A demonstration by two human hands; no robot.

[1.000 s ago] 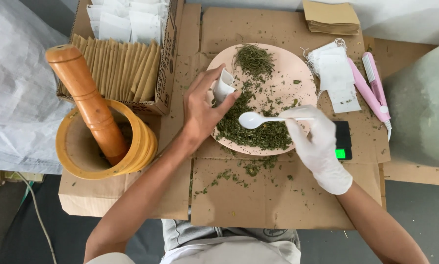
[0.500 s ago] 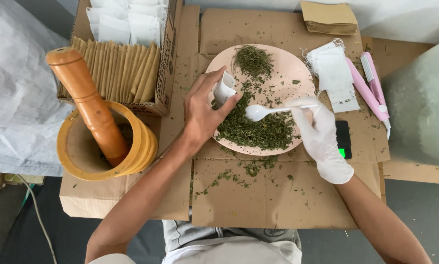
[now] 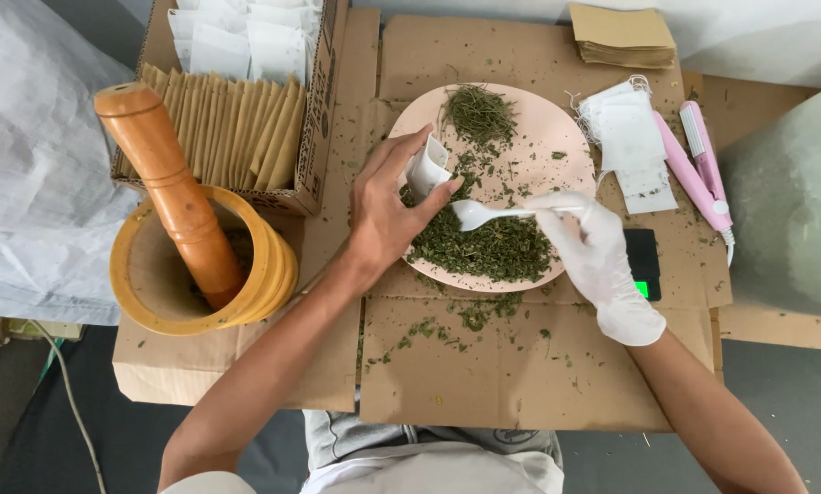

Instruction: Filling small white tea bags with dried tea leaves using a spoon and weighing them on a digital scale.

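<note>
The open cardboard box (image 3: pixel 311 137) of white and tan paper sachets is getting cut off at the top edge. The round pink plate (image 3: pixel 570 151) is carrying chopped green dried herbs (image 3: pixel 493 247). The bare left hand (image 3: pixel 387 215) is pinching a small white paper sachet (image 3: pixel 426 169) open over the plate, while the white-gloved right hand (image 3: pixel 593 252) is gripping a white plastic spoon (image 3: pixel 488 214), its bowl hovering just beside the sachet.

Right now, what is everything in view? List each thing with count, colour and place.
plate: one, pink, centre
dried herbs: green heap, on plate
spoon: one, white, right hand
small bag: one, white, left hand
mortar: one, yellow wood, left
pestle: one, orange-brown, in mortar
box of sachets: one, cardboard, upper left
empty bags: stack, white, right of plate
sealer: one, pink, right
left hand: bare
right hand: white glove
</note>
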